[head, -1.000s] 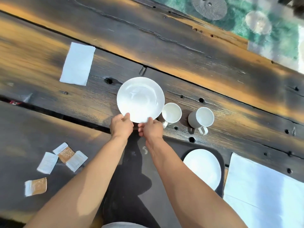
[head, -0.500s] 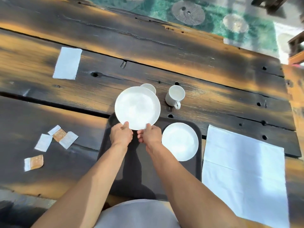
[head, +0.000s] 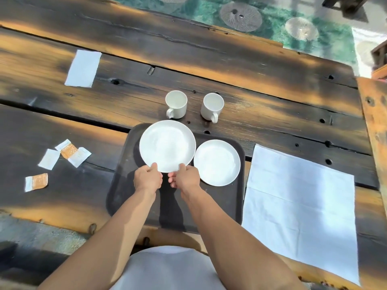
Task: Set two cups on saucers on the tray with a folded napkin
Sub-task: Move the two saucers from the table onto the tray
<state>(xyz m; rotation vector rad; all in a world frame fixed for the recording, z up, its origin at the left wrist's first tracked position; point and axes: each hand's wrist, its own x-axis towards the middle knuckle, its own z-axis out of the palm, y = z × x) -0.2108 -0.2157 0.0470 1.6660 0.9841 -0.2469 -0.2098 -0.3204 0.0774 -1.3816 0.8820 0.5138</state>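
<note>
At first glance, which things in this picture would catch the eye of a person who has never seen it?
Both hands, left and right, hold a white saucer by its near edge over the dark tray, beside a second saucer already lying on it. Just beyond the tray, two white cups stand on the wooden table. A large white napkin lies open to the right of the tray.
</note>
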